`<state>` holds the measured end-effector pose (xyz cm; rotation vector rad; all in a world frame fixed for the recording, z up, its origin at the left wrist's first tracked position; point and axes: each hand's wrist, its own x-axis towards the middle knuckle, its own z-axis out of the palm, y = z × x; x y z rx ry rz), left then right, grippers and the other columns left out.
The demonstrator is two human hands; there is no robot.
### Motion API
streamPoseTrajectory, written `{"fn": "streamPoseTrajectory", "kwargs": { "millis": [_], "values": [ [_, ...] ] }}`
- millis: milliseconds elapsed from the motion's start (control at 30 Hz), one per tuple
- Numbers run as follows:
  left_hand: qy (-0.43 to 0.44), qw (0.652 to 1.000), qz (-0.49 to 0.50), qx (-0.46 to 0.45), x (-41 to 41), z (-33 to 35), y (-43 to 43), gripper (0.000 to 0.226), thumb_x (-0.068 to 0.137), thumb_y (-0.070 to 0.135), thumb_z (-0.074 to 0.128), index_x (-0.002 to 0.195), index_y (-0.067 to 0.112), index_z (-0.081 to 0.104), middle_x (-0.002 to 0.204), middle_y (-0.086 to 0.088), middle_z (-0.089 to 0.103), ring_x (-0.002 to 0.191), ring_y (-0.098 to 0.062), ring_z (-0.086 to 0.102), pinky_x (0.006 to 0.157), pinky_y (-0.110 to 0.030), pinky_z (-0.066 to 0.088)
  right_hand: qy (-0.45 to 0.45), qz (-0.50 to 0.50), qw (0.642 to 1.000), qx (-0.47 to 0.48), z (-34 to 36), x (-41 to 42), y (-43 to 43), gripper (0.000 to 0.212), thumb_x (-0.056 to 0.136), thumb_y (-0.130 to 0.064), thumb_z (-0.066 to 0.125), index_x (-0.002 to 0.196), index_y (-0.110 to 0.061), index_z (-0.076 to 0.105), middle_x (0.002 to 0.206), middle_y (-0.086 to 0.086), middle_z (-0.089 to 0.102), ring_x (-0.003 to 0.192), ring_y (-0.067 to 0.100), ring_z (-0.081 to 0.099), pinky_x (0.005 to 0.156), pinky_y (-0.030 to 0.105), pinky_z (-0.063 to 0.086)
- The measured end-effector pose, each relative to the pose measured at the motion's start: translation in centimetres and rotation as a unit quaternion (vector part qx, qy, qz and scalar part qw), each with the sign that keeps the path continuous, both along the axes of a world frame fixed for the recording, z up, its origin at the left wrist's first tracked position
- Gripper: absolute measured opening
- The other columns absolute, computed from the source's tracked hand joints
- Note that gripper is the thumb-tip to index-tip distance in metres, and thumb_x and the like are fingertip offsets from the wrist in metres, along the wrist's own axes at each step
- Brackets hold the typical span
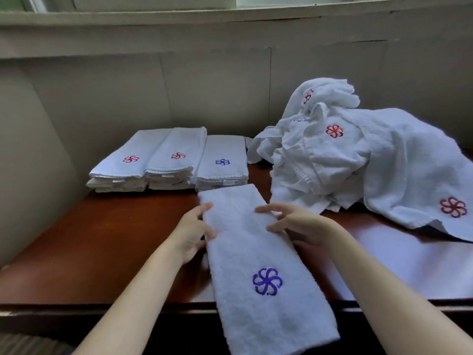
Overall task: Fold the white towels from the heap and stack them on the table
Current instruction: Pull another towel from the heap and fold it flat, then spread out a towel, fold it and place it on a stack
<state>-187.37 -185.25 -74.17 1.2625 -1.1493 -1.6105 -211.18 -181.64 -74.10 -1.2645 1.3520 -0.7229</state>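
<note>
The near end of the folded towel (256,252) is cut off at the lower frame edge, past the tabletop (102,239) rim. Its left edge is gripped by the left hand (192,233), fingers curled around it. The right hand (294,224) is laid on its right side, fingers spread and slightly bent. Three stacks (169,160) are seen behind, the heap (358,160) at right.

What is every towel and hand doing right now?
towel with the blue logo: folded into a long strip, near end hanging over the table edge
left hand: holds its left edge
right hand: rests on its right side
folded stacks: three, side by side
heap: crumpled, unfolded
</note>
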Motion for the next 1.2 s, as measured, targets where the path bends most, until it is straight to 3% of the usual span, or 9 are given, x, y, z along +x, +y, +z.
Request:
{"fn": "streamPoseTrajectory", "kwargs": {
  "millis": [133,300,467,600,700,767,867,1000,1200],
  "values": [
    [0.009,0.997,-0.015,-0.071,1.2,2.1,-0.6,0.083,0.070,-0.032,0.042,0.131,0.024,0.052,0.113,0.002,0.058,0.100,-0.023,0.063,0.072,-0.036,0.054,-0.022,-0.007,0.997,-0.068,1.7,1.3,-0.2,0.052,0.084,0.002,0.064,0.121,-0.033,0.060,0.112,0.012,0.059,0.080,0.014,0.067,0.065,0.030,0.057],
    [0.015,0.984,-0.053,-0.170,1.9,8.2,-3.8,0.084,0.070,-0.032,0.041,0.135,0.020,0.048,0.117,-0.002,0.057,0.106,-0.024,0.061,0.084,-0.042,0.054,-0.102,-0.040,0.981,-0.159,5.7,1.6,-2.3,0.054,0.081,0.006,0.065,0.116,-0.035,0.061,0.103,-0.003,0.071,0.094,0.020,0.069,0.076,0.038,0.059],
    [-0.041,0.969,-0.031,-0.242,-0.1,14.8,-13.4,0.078,0.079,-0.024,0.046,0.143,0.019,0.033,0.121,-0.003,0.054,0.092,-0.018,0.060,0.061,-0.027,0.051,-0.128,-0.103,0.966,-0.201,11.7,1.1,-11.7,0.055,0.077,0.012,0.059,0.111,-0.031,0.064,0.116,0.008,0.063,0.087,0.021,0.068,0.063,0.027,0.054],
    [-0.084,0.980,0.015,-0.182,-2.6,14.3,-23.4,0.076,0.096,0.012,0.054,0.151,0.013,0.003,0.129,-0.013,0.047,0.111,-0.028,0.057,0.094,-0.041,0.049,-0.087,-0.157,0.970,-0.163,12.4,0.6,-22.9,0.054,0.087,0.003,0.056,0.138,-0.014,0.045,0.138,0.013,0.048,0.118,0.030,0.054,0.083,0.036,0.051],
    [-0.148,0.987,-0.052,-0.040,-3.7,9.2,-27.8,0.043,0.100,0.027,0.048,0.137,0.008,0.037,0.103,-0.013,0.059,0.084,-0.023,0.061,0.072,-0.032,0.049,0.023,-0.124,0.990,-0.058,7.2,1.1,-28.1,0.047,0.098,-0.021,0.050,0.141,-0.009,0.035,0.139,0.011,0.046,0.124,0.030,0.050,0.095,0.035,0.044],
    [-0.181,0.981,-0.074,-0.019,-4.4,6.2,-30.4,0.046,0.100,0.028,0.047,0.136,0.000,0.041,0.102,-0.014,0.058,0.073,-0.021,0.056,0.062,-0.030,0.044,0.098,-0.120,0.987,-0.032,4.2,0.6,-30.2,0.049,0.098,-0.036,0.048,0.140,-0.012,0.039,0.126,0.004,0.055,0.113,0.024,0.056,0.092,0.030,0.045],
    [-0.184,0.980,-0.040,-0.068,-5.4,3.7,-33.5,0.054,0.096,0.022,0.054,0.138,-0.004,0.033,0.121,-0.020,0.057,0.098,-0.033,0.062,0.077,-0.036,0.051,-0.039,-0.152,0.988,-0.016,1.7,-1.8,-33.1,0.048,0.092,-0.042,0.058,0.129,-0.013,0.053,0.109,0.008,0.066,0.099,0.024,0.064,0.094,0.038,0.049],
    [-0.201,0.974,-0.027,-0.104,-6.2,3.4,-34.6,0.046,0.090,0.005,0.052,0.133,0.011,0.039,0.100,-0.008,0.058,0.088,-0.025,0.060,0.067,-0.026,0.049,-0.029,-0.129,0.991,-0.035,1.4,-2.0,-35.2,0.046,0.091,-0.018,0.059,0.135,-0.021,0.046,0.121,0.004,0.059,0.096,0.017,0.062,0.075,0.026,0.051],
    [-0.309,0.939,0.006,-0.153,-5.5,4.8,-35.8,0.029,0.089,0.003,0.048,0.116,-0.002,0.056,0.112,-0.018,0.060,0.100,-0.032,0.061,0.082,-0.032,0.050,0.025,-0.197,0.974,-0.110,0.8,1.3,-36.1,0.055,0.092,-0.008,0.054,0.144,-0.010,0.036,0.143,0.009,0.043,0.119,0.021,0.049,0.086,0.023,0.039]
  ]
}}
